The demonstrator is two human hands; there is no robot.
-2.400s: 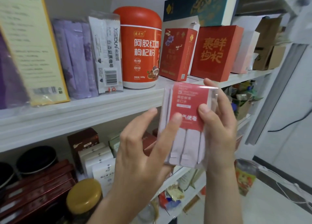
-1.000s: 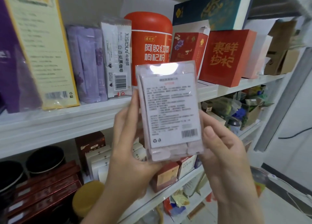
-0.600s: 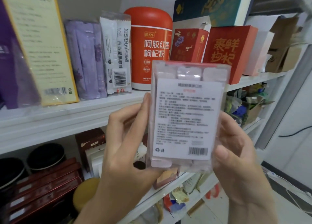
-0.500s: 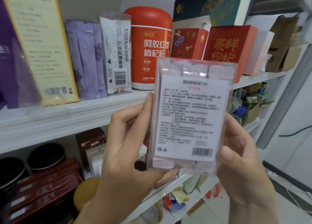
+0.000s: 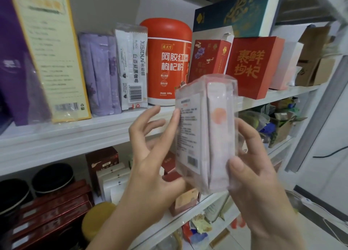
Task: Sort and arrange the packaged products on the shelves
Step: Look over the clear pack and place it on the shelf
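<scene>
Before you at the shelves: one clear packet (image 5: 205,133), one orange canister (image 5: 167,61), two red boxes (image 5: 252,65), one navy box (image 5: 235,14), one purple sachet pack (image 5: 99,74), one white sachet pack (image 5: 131,67), one yellow-bordered box (image 5: 49,52) and, lower down, two black round tins (image 5: 52,180).

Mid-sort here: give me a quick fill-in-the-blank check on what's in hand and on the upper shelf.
1. The right hand grips a packet; the label facing the left hand carries a ____ near its bottom.
2. On the upper shelf, the jar stands between a white sachet pack and a ____ box.
3. The packs left of the white sachet pack are ____.
Missing words: barcode; red; purple.
</scene>
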